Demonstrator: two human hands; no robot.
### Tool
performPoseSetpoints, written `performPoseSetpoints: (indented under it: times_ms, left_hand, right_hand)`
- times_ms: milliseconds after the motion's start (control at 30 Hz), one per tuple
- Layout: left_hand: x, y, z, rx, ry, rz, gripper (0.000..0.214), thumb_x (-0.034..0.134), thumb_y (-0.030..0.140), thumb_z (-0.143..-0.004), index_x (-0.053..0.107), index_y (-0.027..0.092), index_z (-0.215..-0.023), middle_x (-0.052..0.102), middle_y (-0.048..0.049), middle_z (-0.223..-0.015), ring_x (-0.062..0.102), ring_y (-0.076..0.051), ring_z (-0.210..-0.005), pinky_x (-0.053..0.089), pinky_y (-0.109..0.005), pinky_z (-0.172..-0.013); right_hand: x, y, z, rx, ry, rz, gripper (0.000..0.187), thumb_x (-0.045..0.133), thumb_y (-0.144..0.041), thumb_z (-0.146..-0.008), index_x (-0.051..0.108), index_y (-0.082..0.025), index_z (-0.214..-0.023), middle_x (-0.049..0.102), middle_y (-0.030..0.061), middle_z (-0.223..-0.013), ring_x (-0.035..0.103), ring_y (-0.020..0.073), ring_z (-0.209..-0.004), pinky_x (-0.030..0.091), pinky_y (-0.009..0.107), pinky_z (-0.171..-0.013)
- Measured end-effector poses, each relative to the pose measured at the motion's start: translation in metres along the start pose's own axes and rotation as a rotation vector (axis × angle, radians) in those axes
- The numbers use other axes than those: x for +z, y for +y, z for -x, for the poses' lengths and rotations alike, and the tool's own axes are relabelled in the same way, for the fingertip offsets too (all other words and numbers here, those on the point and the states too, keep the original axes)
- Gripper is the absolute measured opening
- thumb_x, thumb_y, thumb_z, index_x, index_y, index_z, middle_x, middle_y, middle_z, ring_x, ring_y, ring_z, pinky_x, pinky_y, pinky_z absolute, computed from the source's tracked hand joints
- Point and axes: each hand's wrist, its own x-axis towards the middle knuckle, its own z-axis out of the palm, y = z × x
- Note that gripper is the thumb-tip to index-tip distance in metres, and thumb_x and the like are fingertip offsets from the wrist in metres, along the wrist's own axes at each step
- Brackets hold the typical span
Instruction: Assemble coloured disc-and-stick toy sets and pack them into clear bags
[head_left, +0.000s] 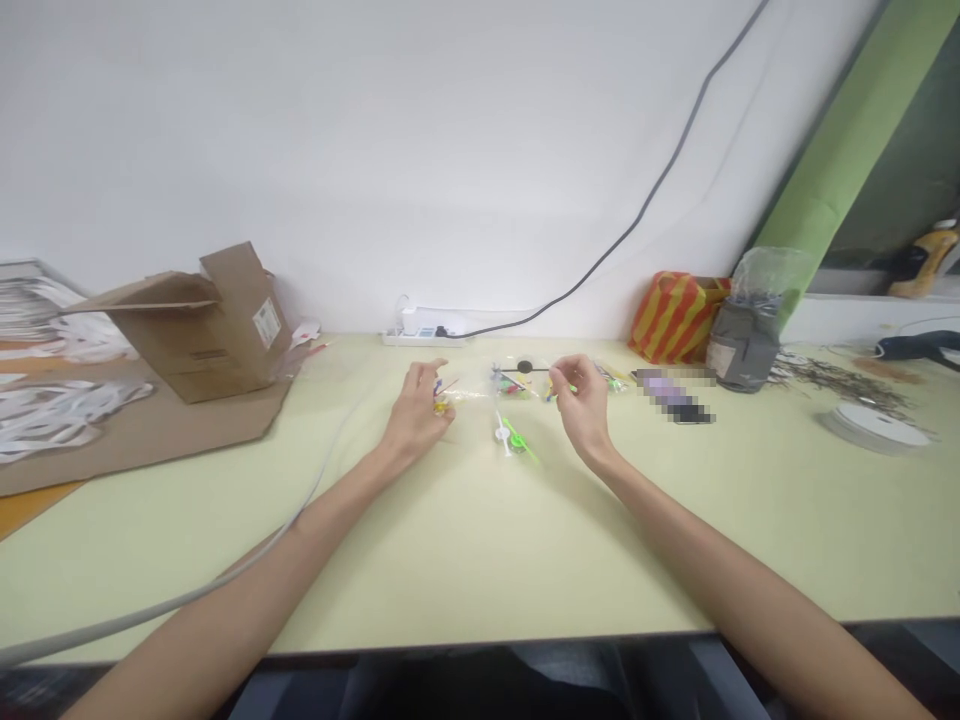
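2 slim, bare forearms (300, 545) taper to 2 bare hands (583, 408).

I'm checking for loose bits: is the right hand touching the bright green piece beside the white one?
Apart: the head view shows table between the right hand and green piece.

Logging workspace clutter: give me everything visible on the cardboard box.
The cardboard box is plain brown and looks like corrugated card. Its top is open: one flap stands up, another juts out leftward. A white label sits on the right-hand face, and a darker, unreadable mark on the front. It rests on a flat cardboard sheet at the table's left. Its contents are hidden. The left hand isn't touching it.
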Motion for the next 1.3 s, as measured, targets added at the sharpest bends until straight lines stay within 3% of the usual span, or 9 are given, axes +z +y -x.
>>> performPoseSetpoints:
  times_ms: [67, 233, 300, 467, 633, 867, 1000, 1133, 1300]
  left_hand:
    - [0.0, 0.001, 0.001, -0.003, -0.004, 0.004, 0.069, 0.06, 0.007, -0.072, 0.044, 0.025, -0.136, 0.047, -0.0081, -0.121, 0.056, -0.024, -0.111, 0.054, -0.04, -0.091]
    - [0.0, 0.009, 0.003, 0.048, -0.026, 0.06, 0.068, 0.058, 0.008, -0.074, 0.041, 0.025, -0.138, 0.047, -0.0086, -0.126, 0.054, -0.025, -0.119, 0.053, -0.039, -0.093]
    - [0.0, 0.014, 0.004, 0.087, -0.042, 0.094, 0.069, 0.058, 0.008, -0.074, 0.04, 0.025, -0.138, 0.048, -0.0085, -0.127, 0.054, -0.024, -0.12, 0.053, -0.037, -0.093]
    - [0.001, 0.024, 0.008, 0.181, -0.108, 0.199, 0.065, 0.056, 0.01, -0.081, 0.039, 0.027, -0.141, 0.048, -0.008, -0.132, 0.057, -0.021, -0.115, 0.054, -0.035, -0.095]
    - [0.002, 0.032, 0.012, 0.307, -0.195, 0.281, 0.066, 0.057, 0.012, -0.083, 0.037, 0.027, -0.143, 0.05, -0.0089, -0.131, 0.057, -0.021, -0.115, 0.053, -0.035, -0.095]
    - [0.002, 0.024, 0.008, 0.197, -0.048, 0.291, 0.072, 0.063, 0.014, -0.077, 0.037, 0.025, -0.143, 0.051, -0.0083, -0.125, 0.058, -0.022, -0.11, 0.053, -0.035, -0.09]
    - [0.002, 0.017, 0.006, 0.173, -0.029, 0.326, 0.075, 0.062, 0.011, -0.073, 0.037, 0.024, -0.143, 0.049, -0.0089, -0.126, 0.059, -0.02, -0.105, 0.054, -0.031, -0.083]
    - [0.004, 0.018, 0.007, 0.177, -0.078, 0.305, 0.082, 0.062, 0.008, -0.071, 0.034, 0.024, -0.146, 0.047, -0.0107, -0.13, 0.058, -0.022, -0.107, 0.054, -0.033, -0.084]
    - [0.003, 0.02, 0.007, 0.22, -0.079, 0.26, 0.079, 0.054, 0.004, -0.075, 0.032, 0.023, -0.148, 0.045, -0.0129, -0.139, 0.05, -0.026, -0.125, 0.049, -0.039, -0.1]
  right_hand:
    - [0.004, -0.007, 0.004, 0.027, -0.045, -0.096, 0.019, 0.062, -0.039, -0.088, 0.058, -0.02, -0.086, 0.06, 0.001, -0.081, 0.055, 0.015, -0.072, 0.044, 0.026, -0.06]
    - [0.021, -0.029, 0.023, 0.074, -0.36, -0.193, 0.018, 0.071, -0.036, -0.081, 0.066, -0.02, -0.078, 0.068, 0.0032, -0.079, 0.062, 0.0164, -0.07, 0.046, 0.026, -0.056]
    - [0.025, -0.038, 0.029, 0.021, -0.355, -0.147, 0.013, 0.072, -0.033, -0.082, 0.07, -0.02, -0.078, 0.071, 0.0038, -0.08, 0.065, 0.0178, -0.075, 0.049, 0.029, -0.063]
    - [0.021, -0.045, 0.035, -0.156, -0.151, -0.046, 0.007, 0.069, -0.027, -0.087, 0.072, -0.024, -0.082, 0.075, 0.0043, -0.088, 0.066, 0.0208, -0.085, 0.05, 0.034, -0.071]
    - [0.027, -0.036, 0.042, -0.288, -0.296, 0.048, 0.013, 0.067, -0.022, -0.089, 0.069, -0.026, -0.077, 0.072, 0.003, -0.082, 0.061, 0.0222, -0.084, 0.05, 0.038, -0.079]
    - [0.015, -0.041, 0.035, -0.461, -0.534, 0.171, 0.031, 0.043, -0.032, -0.104, 0.067, -0.028, -0.125, 0.063, 0.0074, -0.131, 0.051, 0.0232, -0.121, 0.04, 0.045, -0.108]
    - [0.003, -0.041, 0.025, -0.616, -0.708, 0.371, 0.052, 0.064, -0.053, -0.091, 0.059, -0.028, -0.136, 0.045, 0.012, -0.15, 0.039, 0.0314, -0.135, 0.034, 0.053, -0.112]
    - [0.003, -0.033, 0.021, -0.699, -0.491, 0.457, 0.013, 0.061, -0.023, -0.095, 0.072, -0.026, -0.1, 0.054, 0.0095, -0.139, 0.045, 0.0291, -0.127, 0.041, 0.049, -0.105]
    - [0.007, -0.039, 0.025, -0.72, -0.324, 0.396, 0.018, 0.057, -0.011, -0.094, 0.069, -0.024, -0.09, 0.062, 0.0094, -0.117, 0.054, 0.0245, -0.109, 0.047, 0.043, -0.093]
